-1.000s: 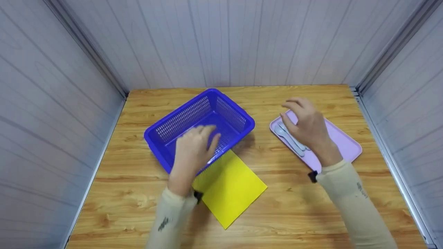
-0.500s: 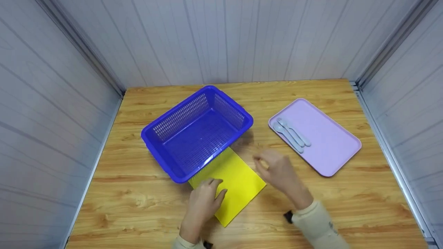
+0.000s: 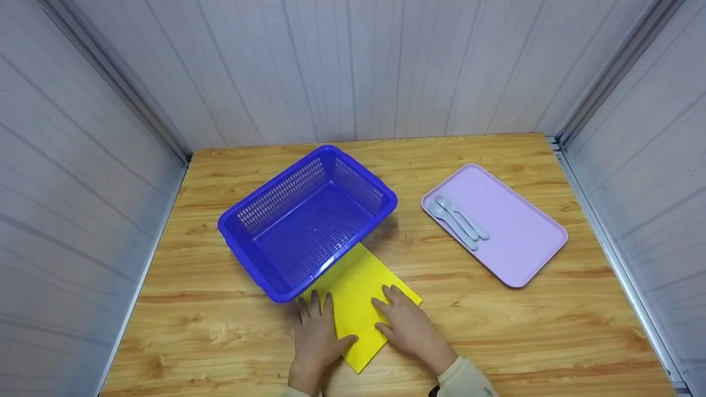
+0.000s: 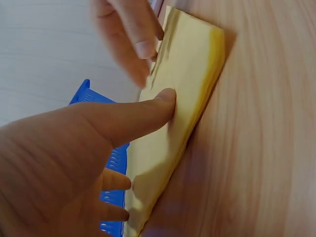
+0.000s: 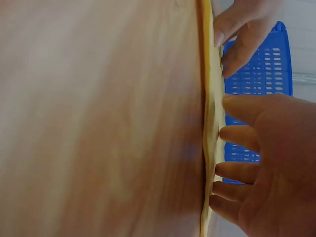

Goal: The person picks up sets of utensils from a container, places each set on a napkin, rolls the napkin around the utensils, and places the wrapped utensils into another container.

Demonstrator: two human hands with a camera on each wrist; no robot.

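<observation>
A flat, folded yellow cloth [image 3: 358, 314] lies on the wooden table, its far end beneath or against the blue basket. In the head view my left hand [image 3: 317, 336] rests on its left side, fingers spread, thumb over the near part. Opposite it, my right hand [image 3: 411, 325] touches the right side with its fingers apart. The left wrist view shows the thumb [image 4: 160, 106] on the cloth [image 4: 190, 64] and its layered edge. From the right wrist, the fingertips [image 5: 222, 168] meet the cloth's top, seen edge-on.
A blue perforated basket [image 3: 331, 262] stands behind the cloth, to the left. On the right lies a pink tray [image 3: 513, 226], holding a pale spoon [image 3: 452, 224], a fork [image 3: 460, 215] and another slim handle. Ribbed panels [image 3: 353, 66] enclose the table at the back and sides.
Both hands have come back toward the near edge, the left from over the basket, the right from over the tray. They have come down with fingers spread onto the yellow cloth.
</observation>
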